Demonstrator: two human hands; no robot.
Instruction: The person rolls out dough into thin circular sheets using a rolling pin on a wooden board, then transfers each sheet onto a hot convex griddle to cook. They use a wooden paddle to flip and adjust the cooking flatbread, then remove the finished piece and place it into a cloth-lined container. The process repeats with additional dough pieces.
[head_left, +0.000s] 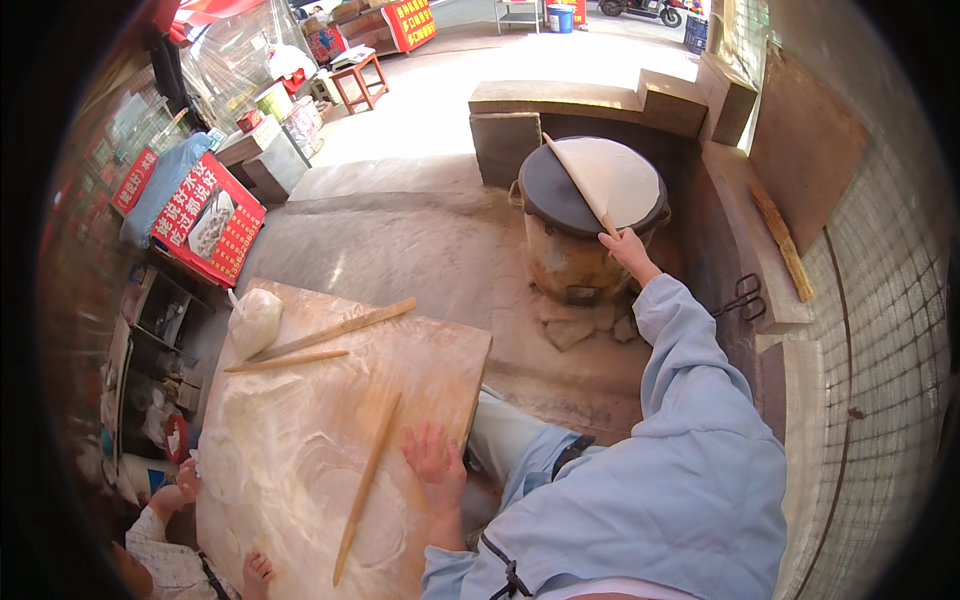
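Note:
At the griddle, my right hand (628, 250) is closed on the near end of a thin wooden rolling pin (610, 225). A thin round sheet of dough (619, 176) lies over the right part of the round dark griddle (551, 196), its left edge along the pin. My left hand (437, 457) rests with spread fingers on the right edge of the floured wooden board (442, 352). Just left of it lies another rolling pin (367, 487), beside a flattened round of dough (379, 525).
Two wooden sticks (337, 328) and a tied plastic bag (256, 321) lie at the board's far left. Another person's hands (177, 486) are at its left side. Bricks (570, 330) surround the stove's base (562, 259); black tongs (742, 300) are at the right ledge.

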